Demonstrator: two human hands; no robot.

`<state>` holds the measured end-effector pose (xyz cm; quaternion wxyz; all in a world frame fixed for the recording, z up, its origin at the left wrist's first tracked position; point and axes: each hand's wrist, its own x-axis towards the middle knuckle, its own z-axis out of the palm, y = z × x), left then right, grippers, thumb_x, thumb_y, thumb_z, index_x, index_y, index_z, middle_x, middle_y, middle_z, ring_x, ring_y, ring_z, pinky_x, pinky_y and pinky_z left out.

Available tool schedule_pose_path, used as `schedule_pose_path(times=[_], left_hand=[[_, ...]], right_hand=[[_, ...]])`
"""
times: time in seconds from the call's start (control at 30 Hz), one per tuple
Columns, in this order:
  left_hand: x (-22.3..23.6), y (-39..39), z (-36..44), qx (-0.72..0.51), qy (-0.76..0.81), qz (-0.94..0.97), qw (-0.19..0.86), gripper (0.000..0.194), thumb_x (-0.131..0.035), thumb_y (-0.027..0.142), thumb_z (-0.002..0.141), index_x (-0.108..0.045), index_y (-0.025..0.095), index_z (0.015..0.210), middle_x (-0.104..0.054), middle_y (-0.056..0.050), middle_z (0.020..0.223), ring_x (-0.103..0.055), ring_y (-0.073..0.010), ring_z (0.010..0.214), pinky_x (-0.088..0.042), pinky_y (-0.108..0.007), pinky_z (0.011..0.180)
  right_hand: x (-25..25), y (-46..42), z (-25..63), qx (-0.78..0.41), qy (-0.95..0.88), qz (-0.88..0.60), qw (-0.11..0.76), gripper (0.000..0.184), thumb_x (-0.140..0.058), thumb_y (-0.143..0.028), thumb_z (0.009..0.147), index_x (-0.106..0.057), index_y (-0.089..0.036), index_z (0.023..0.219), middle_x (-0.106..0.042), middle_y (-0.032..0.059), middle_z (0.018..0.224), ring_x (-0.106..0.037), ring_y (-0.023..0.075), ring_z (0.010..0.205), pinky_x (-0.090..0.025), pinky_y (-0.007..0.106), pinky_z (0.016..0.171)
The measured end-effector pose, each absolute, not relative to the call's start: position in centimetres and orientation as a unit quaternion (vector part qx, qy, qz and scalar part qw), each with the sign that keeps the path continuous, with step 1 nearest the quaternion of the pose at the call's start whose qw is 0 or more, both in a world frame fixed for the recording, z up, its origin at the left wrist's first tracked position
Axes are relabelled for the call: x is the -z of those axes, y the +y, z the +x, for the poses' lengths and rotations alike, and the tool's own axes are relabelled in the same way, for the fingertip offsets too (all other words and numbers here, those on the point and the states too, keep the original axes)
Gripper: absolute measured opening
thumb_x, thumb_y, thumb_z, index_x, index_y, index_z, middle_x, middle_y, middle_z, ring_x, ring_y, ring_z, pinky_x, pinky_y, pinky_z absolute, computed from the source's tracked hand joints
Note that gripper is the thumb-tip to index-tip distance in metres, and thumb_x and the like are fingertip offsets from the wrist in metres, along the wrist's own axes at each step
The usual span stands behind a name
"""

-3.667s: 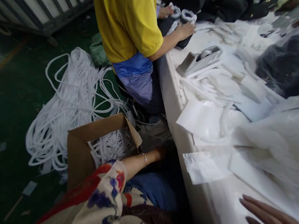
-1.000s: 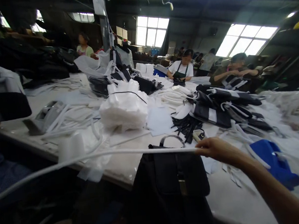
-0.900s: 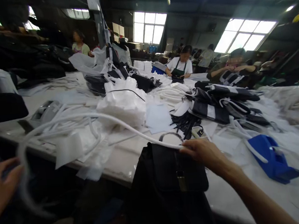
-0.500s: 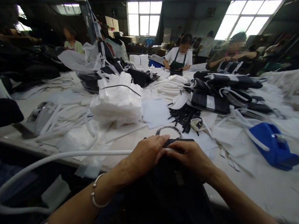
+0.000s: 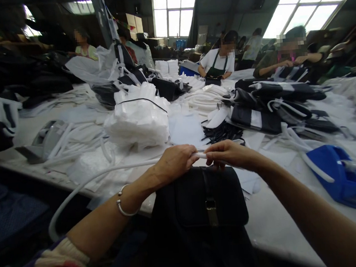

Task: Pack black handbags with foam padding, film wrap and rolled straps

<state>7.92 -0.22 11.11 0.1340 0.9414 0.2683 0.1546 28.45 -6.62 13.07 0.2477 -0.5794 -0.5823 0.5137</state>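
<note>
Both hands grip a long white foam tube near its end, just above a black bag. My left hand is wrapped round the tube, and the rest of it loops away to the left and down. Close by on the right, my right hand pinches the tube between thumb and fingers. The bag stands upright against the table edge, its flap pocket with a metal buckle facing me. Whatever lies behind my fingers at the bag's top is hidden.
A strapped bundle of white foam sheets sits ahead. To the right are stacked black bags, black straps and a blue tape dispenser. A grey tape dispenser is at left. A person works across the table.
Both hands have risen off the bag's top, lifting the white tube with them. More of the bag's flap and buckle shows now, and the tube's loop at left has narrowed.
</note>
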Motion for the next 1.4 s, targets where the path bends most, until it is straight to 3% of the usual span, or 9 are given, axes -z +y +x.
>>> schedule_pose_path(times=[0.2,0.37,0.67,0.77,0.87,0.93,1.07,1.17,1.4], left_hand=[[-11.0,0.5,8.7,-0.119,0.263,0.954,0.084,0.027,-0.045,0.033,0.096,-0.065,0.015,0.095,-0.068,-0.011,0.091,-0.066,-0.0228,0.077,-0.048,-0.03,0.066],[-10.3,1.2,9.2,-0.16,0.283,0.942,0.085,0.02,-0.048,0.028,0.091,-0.064,0.016,0.089,-0.067,-0.008,0.083,-0.063,-0.0221,0.073,-0.043,-0.029,0.061],[-8.4,2.8,9.3,-0.349,0.26,0.604,0.668,0.015,-0.053,0.029,0.078,-0.052,0.017,0.069,-0.042,0.006,0.054,-0.032,-0.0064,0.045,-0.024,-0.02,0.044],[-8.4,4.1,8.7,-0.404,0.221,0.47,0.753,0.017,-0.054,0.032,0.077,-0.046,0.018,0.071,-0.036,0.008,0.056,-0.023,-0.0043,0.042,-0.018,-0.019,0.041],[-8.6,5.2,7.7,-0.404,0.218,0.542,0.704,0.025,-0.057,0.041,0.083,-0.05,0.017,0.079,-0.039,0.007,0.063,-0.025,-0.0037,0.043,-0.019,-0.018,0.04],[-8.7,5.2,7.2,-0.376,0.222,0.691,0.576,0.029,-0.062,0.044,0.083,-0.057,0.018,0.092,-0.049,0.004,0.074,-0.037,-0.0048,0.049,-0.028,-0.019,0.044],[-8.3,4.3,7.1,-0.304,0.205,0.9,0.235,0.024,-0.064,0.037,0.087,-0.064,0.023,0.106,-0.058,-0.002,0.102,-0.057,-0.0118,0.08,-0.043,-0.022,0.067],[-7.7,4.0,7.2,-0.26,0.245,0.928,0.108,0.022,-0.051,0.033,0.095,-0.067,0.019,0.093,-0.06,-0.002,0.094,-0.058,-0.0126,0.077,-0.042,-0.023,0.065],[-7.1,4.5,7.0,-0.198,0.235,0.921,0.238,0.017,-0.06,0.036,0.091,-0.07,0.022,0.093,-0.063,0.001,0.092,-0.059,-0.0116,0.075,-0.043,-0.021,0.071]], right_hand=[[-12.6,-3.8,27.6,-0.491,-0.598,-0.605,0.187,0.025,-0.073,-0.039,0.074,-0.073,-0.015,0.075,-0.07,0.0061,0.071,-0.064,0.0157,0.059,-0.049,0.023,0.047],[-11.6,-3.0,26.2,-0.472,-0.539,-0.639,0.28,0.013,-0.063,-0.018,0.067,-0.062,-0.016,0.054,-0.058,0.0006,0.05,-0.05,0.0101,0.042,-0.034,0.02,0.037],[-11.0,-2.8,24.9,-0.617,-0.391,-0.54,0.418,0.017,-0.053,-0.033,0.067,-0.056,-0.017,0.062,-0.042,-0.0034,0.049,-0.028,0.007,0.039,-0.022,0.022,0.039],[-11.1,-2.5,25.4,-0.636,-0.355,-0.494,0.475,0.017,-0.056,-0.033,0.069,-0.057,-0.018,0.063,-0.04,-0.0037,0.051,-0.028,0.0075,0.042,-0.023,0.022,0.038],[-11.0,-2.2,26.1,-0.656,-0.334,-0.486,0.472,0.022,-0.065,-0.035,0.077,-0.068,-0.015,0.088,-0.056,0.0001,0.066,-0.042,0.0075,0.049,-0.033,0.02,0.042],[-11.1,-2.1,26.3,-0.664,-0.372,-0.499,0.414,0.034,-0.072,-0.033,0.077,-0.068,-0.016,0.106,-0.064,0.0026,0.08,-0.051,0.0085,0.057,-0.04,0.02,0.049],[-11.4,-1.5,26.2,-0.653,-0.477,-0.488,0.329,0.044,-0.077,-0.03,0.072,-0.066,-0.017,0.113,-0.065,0.0012,0.077,-0.056,0.0107,0.064,-0.044,0.021,0.058],[-11.3,-1.5,27.1,-0.62,-0.511,-0.52,0.29,0.045,-0.076,-0.036,0.074,-0.068,-0.017,0.114,-0.07,0.0043,0.087,-0.061,0.0149,0.076,-0.047,0.026,0.07],[-10.3,-3.6,28.9,-0.513,-0.569,-0.621,0.166,0.033,-0.076,-0.032,0.07,-0.075,-0.018,0.1,-0.073,0.0034,0.085,-0.063,0.0179,0.075,-0.048,0.028,0.069]])
